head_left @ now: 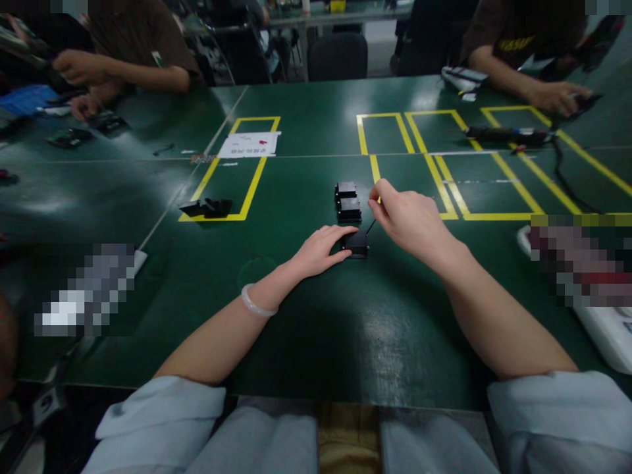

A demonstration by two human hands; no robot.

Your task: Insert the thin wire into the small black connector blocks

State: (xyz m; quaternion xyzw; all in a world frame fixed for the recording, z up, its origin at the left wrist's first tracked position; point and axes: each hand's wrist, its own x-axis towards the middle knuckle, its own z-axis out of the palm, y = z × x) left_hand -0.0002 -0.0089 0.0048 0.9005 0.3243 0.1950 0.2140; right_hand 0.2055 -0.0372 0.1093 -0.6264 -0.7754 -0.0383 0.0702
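A small black box-like part (356, 245) lies on the green table, steadied between the thumb and fingers of my left hand (320, 251). My right hand (412, 214) pinches a thin dark rod-like tool (371, 226), slanting down so its lower end meets the upper right edge of that part. Its upper end is hidden in my fingers, and I cannot tell its exact kind. Just beyond the held part, two similar black parts (349, 207) sit close together, one behind the other.
Yellow tape outlines (254, 191) mark the green table (296, 342). Black pieces (210, 208) and a white paper label (251, 144) lie at left. A black cylindrical tool (511, 134) with a cable lies at right. Blurred-out objects flank me. Two people work across the table.
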